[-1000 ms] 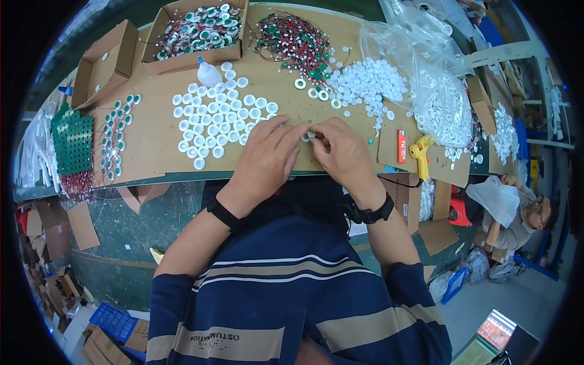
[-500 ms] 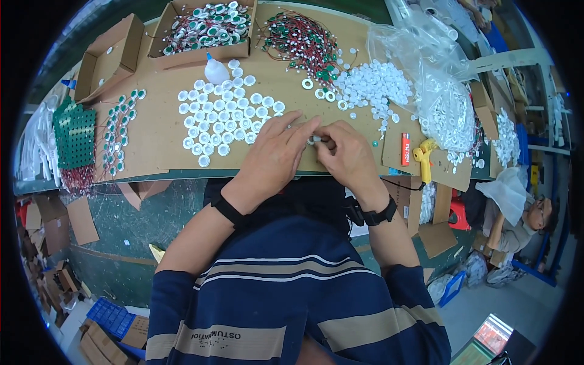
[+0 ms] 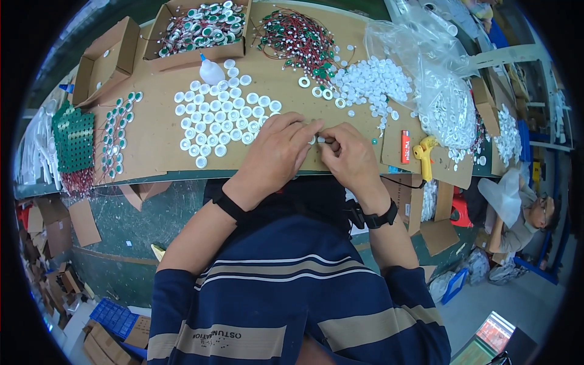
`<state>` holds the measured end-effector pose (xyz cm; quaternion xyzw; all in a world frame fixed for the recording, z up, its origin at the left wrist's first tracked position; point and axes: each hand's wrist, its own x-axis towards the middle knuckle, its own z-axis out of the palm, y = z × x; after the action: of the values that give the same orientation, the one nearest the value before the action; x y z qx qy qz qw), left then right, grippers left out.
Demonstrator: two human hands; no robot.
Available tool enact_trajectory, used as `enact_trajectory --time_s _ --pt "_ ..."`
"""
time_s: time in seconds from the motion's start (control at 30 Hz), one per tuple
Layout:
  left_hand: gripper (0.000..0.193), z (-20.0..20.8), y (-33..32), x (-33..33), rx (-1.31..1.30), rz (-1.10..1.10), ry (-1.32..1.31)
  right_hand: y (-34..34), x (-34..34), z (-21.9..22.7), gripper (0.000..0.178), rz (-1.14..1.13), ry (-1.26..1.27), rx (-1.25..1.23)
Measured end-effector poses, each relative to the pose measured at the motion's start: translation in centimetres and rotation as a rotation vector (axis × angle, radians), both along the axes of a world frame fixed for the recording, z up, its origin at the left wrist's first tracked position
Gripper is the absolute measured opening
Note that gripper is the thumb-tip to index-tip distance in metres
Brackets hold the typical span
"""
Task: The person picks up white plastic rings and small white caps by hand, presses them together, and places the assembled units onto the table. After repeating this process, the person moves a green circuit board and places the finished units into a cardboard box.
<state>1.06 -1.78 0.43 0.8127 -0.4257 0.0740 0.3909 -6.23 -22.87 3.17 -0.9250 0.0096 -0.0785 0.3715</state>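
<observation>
Your fingers (image 3: 311, 131) pinched together on a small white round part (image 3: 320, 140) at frame centre, your left hand (image 3: 277, 152) and right hand (image 3: 351, 159) touching over the cardboard-covered tabletop (image 3: 152, 131), rows of white caps (image 3: 222, 125) just left, yellow glue gun (image 3: 424, 155) to the right.

Workbench (image 3: 152, 143) covered in brown cardboard sheeting, front edge green. On it: a block of white round caps (image 3: 222, 125) laid out in rough rows at centre; a small white squeeze bottle (image 3: 211, 72) just behind them; a column of green-and-white discs (image 3: 117, 137) to the left; a green gridded tray (image 3: 73, 137) at the far left edge. Two open cardboard boxes at the back (one (image 3: 108, 58) nearly bare, the other (image 3: 204, 27) full of wired discs). A tangle of red-wired green parts (image 3: 298, 36), a loose heap of white caps (image 3: 371, 82), clear plastic bags (image 3: 444, 97), a red lighter (image 3: 406, 146), a yellow glue gun (image 3: 425, 155)
</observation>
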Motion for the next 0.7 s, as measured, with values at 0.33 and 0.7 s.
enact_trajectory --time_s 0.33,0.7 --pt "0.069 -0.18 -0.09 -0.22 -0.011 0.009 -0.005 0.47 -0.02 0.01 0.024 0.032 -0.002 -0.012" --pt "0.070 -0.20 0.00 -0.22 -0.019 0.005 0.003 0.13 -0.02 -0.15 0.022 0.059 -0.006 -0.013"
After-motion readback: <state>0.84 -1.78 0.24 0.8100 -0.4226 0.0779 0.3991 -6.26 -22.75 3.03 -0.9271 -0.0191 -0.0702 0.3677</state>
